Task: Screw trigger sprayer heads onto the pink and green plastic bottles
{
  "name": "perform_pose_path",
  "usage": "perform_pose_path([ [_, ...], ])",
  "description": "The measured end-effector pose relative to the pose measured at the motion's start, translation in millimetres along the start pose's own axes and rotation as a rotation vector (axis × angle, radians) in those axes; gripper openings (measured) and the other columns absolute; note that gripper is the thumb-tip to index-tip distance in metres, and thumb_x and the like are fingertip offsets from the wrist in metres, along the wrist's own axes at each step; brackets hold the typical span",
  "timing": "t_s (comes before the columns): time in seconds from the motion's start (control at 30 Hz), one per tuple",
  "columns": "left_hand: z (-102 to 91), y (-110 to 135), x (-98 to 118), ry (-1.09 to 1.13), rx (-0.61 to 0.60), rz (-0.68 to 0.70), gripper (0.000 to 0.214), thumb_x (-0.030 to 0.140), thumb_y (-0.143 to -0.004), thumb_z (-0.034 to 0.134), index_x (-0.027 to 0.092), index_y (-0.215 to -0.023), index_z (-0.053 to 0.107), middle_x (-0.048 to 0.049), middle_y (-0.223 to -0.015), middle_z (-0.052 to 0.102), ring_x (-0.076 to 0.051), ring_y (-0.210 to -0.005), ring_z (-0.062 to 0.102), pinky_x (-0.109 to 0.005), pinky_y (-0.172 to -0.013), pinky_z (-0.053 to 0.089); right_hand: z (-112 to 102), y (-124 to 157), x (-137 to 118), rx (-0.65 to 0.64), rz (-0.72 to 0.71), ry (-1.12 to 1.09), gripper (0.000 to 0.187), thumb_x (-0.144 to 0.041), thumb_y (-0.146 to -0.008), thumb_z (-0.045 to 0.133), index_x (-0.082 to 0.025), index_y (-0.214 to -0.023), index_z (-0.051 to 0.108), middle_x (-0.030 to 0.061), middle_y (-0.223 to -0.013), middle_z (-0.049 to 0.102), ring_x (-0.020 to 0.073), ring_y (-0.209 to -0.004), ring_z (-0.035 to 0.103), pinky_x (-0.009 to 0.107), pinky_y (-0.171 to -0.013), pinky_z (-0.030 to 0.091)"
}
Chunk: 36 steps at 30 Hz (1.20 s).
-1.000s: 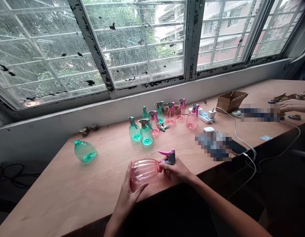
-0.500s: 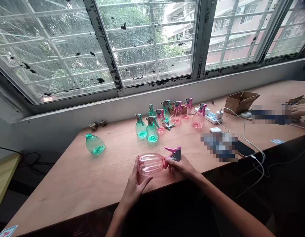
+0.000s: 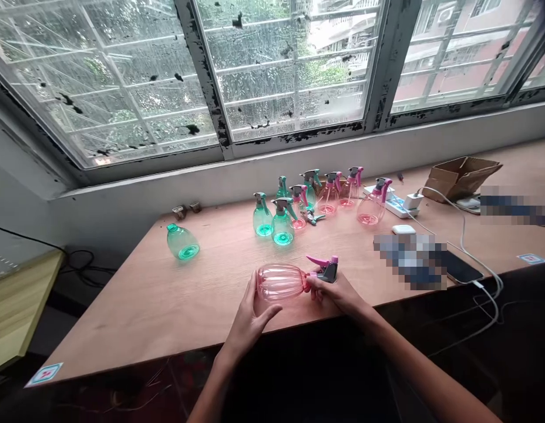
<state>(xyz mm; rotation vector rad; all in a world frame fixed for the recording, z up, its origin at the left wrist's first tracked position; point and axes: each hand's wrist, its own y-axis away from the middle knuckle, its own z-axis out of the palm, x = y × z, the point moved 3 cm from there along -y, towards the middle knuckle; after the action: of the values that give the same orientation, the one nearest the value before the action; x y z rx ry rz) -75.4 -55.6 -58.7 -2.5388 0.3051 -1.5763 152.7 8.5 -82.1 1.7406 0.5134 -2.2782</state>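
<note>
A clear pink spray bottle (image 3: 281, 282) lies sideways just above the table's near part, its ribbed body pointing left. My right hand (image 3: 338, 294) is closed around its neck, just below the grey and pink trigger head (image 3: 327, 268). Against the base rests my left hand (image 3: 252, 314), its fingers along the bottle's end and its thumb held away from it. Farther back stand green spray bottles (image 3: 283, 226) and pink spray bottles (image 3: 370, 208) with trigger heads on. Off to the left, a green bottle (image 3: 182, 242) without a trigger head leans on the table.
Loose trigger heads (image 3: 314, 217) lie among the standing bottles. To the right are a power strip (image 3: 402, 205), a white earphone case (image 3: 403, 230), a phone (image 3: 460, 265) with a white cable, and an open cardboard box (image 3: 460, 179). The table's front edge runs below my hands.
The view has shifted, so the whole scene sits farther right in the picture. Both hands keep nearly the same place on the pink spray bottle. The other person's hand has left the view.
</note>
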Motion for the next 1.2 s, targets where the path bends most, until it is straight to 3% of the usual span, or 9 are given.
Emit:
perform_pose_path([
  [0.17,-2.8,-0.9,2.7,0.002,0.037,0.025,0.064,0.039,-0.090,0.062,0.026,-0.147,0.036,-0.0085,-0.152,0.041,-0.028,-0.145,0.031,-0.044,-0.121,0.022,0.2,2.3,2.1,0.019,0.035,-0.012,0.052,-0.041,-0.075,0.080,-0.015,-0.117,0.063,0.0002,-0.065,0.068,0.0127,-0.047,0.057,0.023,-0.043,0.043],
  [0.4,3.5,11.0,19.0,0.050,0.076,0.073,0.078,0.037,-0.083,0.071,0.033,-0.149,0.031,-0.0058,-0.157,0.034,-0.029,-0.147,0.025,-0.046,-0.122,0.017,0.7,8.6,-4.0,0.063,0.037,-0.045,0.032,-0.047,-0.083,0.070,-0.017,-0.076,0.063,0.0040,-0.066,0.069,0.0140,-0.050,0.061,0.023,-0.043,0.043],
  [0.6,-3.1,18.5,36.6,0.759,0.028,-0.197,0.072,0.071,-0.086,0.045,0.022,-0.139,0.047,-0.0121,-0.153,0.040,-0.035,-0.142,0.033,-0.049,-0.109,0.040,10.0,44.7,-40.9,0.019,-0.378,0.419,0.028,-0.043,-0.075,0.080,-0.021,-0.091,0.073,0.0043,-0.072,0.072,0.0207,-0.060,0.066,0.030,-0.056,0.052],
  [0.73,-0.9,22.1,43.8,0.793,0.009,-0.407,0.062,0.063,-0.095,0.032,0.019,-0.135,0.050,-0.0159,-0.136,0.055,-0.035,-0.125,0.053,-0.052,-0.100,0.046,31.3,60.3,-54.4,-0.164,-0.500,0.479,0.031,-0.046,-0.076,0.077,-0.021,-0.094,0.073,0.0052,-0.073,0.073,0.0207,-0.063,0.067,0.029,-0.061,0.051],
  [0.87,-2.9,31.2,58.5,0.402,0.191,0.090,0.048,0.054,-0.091,0.051,0.027,-0.131,0.050,-0.0117,-0.133,0.053,-0.033,-0.120,0.054,-0.051,-0.100,0.044,39.2,48.6,-34.8,0.094,-0.043,0.048,0.035,-0.051,-0.090,0.057,-0.021,-0.074,0.060,-0.0043,-0.052,0.050,0.0095,-0.042,0.041,0.021,-0.042,0.033],
  [0.93,-0.4,40.4,66.5,0.125,0.232,0.410,0.054,0.046,-0.082,0.067,0.030,-0.131,0.049,-0.0110,-0.132,0.052,-0.034,-0.124,0.050,-0.052,-0.103,0.042,44.7,42.7,-20.9,0.082,0.237,-0.199,0.041,-0.054,-0.092,0.052,-0.022,-0.067,0.050,-0.0092,-0.046,0.033,0.0067,-0.039,0.023,0.020,-0.039,0.021],
  [1.0,3.7,45.5,68.0,-0.033,0.189,0.530,0.060,0.038,-0.079,0.073,0.033,-0.133,0.047,-0.0116,-0.137,0.049,-0.036,-0.129,0.045,-0.055,-0.105,0.039,45.1,39.2,-15.4,0.058,0.326,-0.300,0.040,-0.053,-0.088,0.058,-0.022,-0.067,0.046,-0.0108,-0.046,0.028,0.0061,-0.040,0.016,0.019,-0.040,0.017],
  [1.13,4.5,33.3,55.9,0.241,0.080,0.190,0.066,0.057,-0.084,0.057,0.030,-0.141,0.039,-0.0109,-0.156,0.032,-0.039,-0.143,0.028,-0.057,-0.110,0.035,23.0,43.4,-26.3,0.276,0.033,-0.071,0.034,-0.048,-0.081,0.069,-0.023,-0.066,0.051,-0.0052,-0.052,0.044,0.0100,-0.043,0.035,0.023,-0.041,0.028],
  [1.2,6.0,23.7,48.2,0.549,0.033,-0.079,0.066,0.068,-0.087,0.043,0.028,-0.140,0.044,-0.0103,-0.154,0.037,-0.038,-0.141,0.034,-0.056,-0.107,0.040,19.0,49.2,-36.1,0.172,-0.157,0.175,0.024,-0.044,-0.079,0.071,-0.024,-0.069,0.061,0.0003,-0.058,0.059,0.0164,-0.049,0.051,0.029,-0.047,0.039],
])
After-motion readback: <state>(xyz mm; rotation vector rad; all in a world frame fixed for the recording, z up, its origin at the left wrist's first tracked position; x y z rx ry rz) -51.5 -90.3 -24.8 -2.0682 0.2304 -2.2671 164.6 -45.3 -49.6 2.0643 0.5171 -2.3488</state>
